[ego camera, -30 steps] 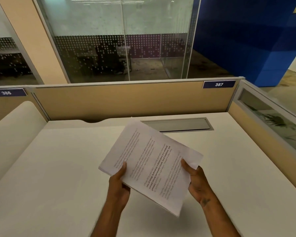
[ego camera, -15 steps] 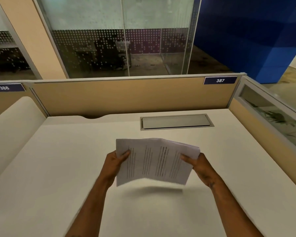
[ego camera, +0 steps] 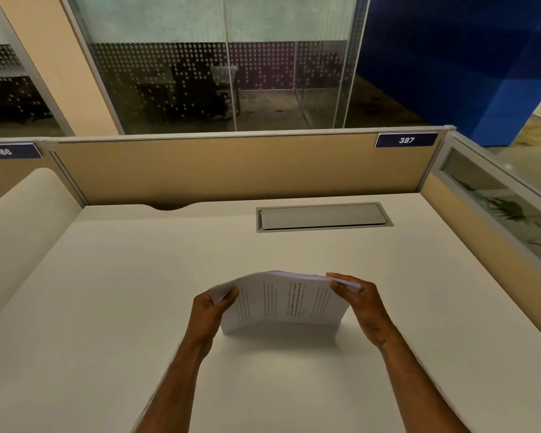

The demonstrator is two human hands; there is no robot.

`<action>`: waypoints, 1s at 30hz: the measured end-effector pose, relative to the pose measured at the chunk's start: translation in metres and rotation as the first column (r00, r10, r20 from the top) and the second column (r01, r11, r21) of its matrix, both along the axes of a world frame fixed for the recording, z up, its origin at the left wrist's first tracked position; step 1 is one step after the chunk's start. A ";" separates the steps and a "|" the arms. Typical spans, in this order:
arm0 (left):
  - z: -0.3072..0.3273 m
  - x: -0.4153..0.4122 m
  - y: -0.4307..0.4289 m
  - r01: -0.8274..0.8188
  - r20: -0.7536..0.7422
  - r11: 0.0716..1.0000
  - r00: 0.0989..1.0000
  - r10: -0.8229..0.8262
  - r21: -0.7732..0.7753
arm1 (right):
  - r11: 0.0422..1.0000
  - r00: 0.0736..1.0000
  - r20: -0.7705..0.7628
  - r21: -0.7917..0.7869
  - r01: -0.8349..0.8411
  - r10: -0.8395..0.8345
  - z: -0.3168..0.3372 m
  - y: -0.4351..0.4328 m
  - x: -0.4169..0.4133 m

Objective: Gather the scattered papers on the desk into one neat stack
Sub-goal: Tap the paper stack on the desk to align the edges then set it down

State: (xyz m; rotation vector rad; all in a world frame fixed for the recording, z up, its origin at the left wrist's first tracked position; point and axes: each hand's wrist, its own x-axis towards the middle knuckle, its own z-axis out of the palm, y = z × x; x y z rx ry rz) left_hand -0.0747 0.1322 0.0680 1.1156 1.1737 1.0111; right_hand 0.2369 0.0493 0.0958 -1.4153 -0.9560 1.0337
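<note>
At desk 387, I hold the bundle of white printed paper sheets (ego camera: 286,303) on edge between both hands, long axis running left to right, lower edge touching or just above the pale cream desk top (ego camera: 107,307); I cannot tell which. My left hand (ego camera: 211,310) closes on the left end, thumb in front, while my right hand (ego camera: 358,303) pinches the right end, where a few sheet corners stick out past the rest. Both hands sit equally near, one at each short side. The sheets bow upward in the middle. No loose pages show elsewhere on the desk, so squaring the edges looks like what remains.
</note>
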 end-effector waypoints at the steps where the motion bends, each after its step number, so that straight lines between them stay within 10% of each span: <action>1: -0.001 0.001 0.001 -0.001 -0.010 1.000 1.000 0.001 0.002 | 1.000 1.000 0.013 0.004 -0.017 0.017 0.000 0.001 0.000; 11: 0.004 0.012 0.007 -0.011 -0.127 1.000 0.992 0.009 -0.013 | 0.993 0.977 0.187 -0.076 -0.090 0.103 0.006 0.007 0.008; 17: 0.063 0.001 0.047 0.277 -0.429 0.960 0.873 -0.232 0.044 | 0.907 0.842 0.366 -0.300 -0.295 0.395 0.025 0.008 0.032; 24: 0.129 0.014 0.087 0.430 -0.660 0.901 0.660 -0.359 -0.060 | 0.862 0.854 0.208 -0.303 -0.407 0.477 0.027 -0.007 0.001; 30: 0.153 0.027 0.090 0.383 -0.717 0.903 0.683 -0.136 0.193 | 0.921 0.933 0.050 -0.192 -0.340 0.355 0.018 -0.012 -0.009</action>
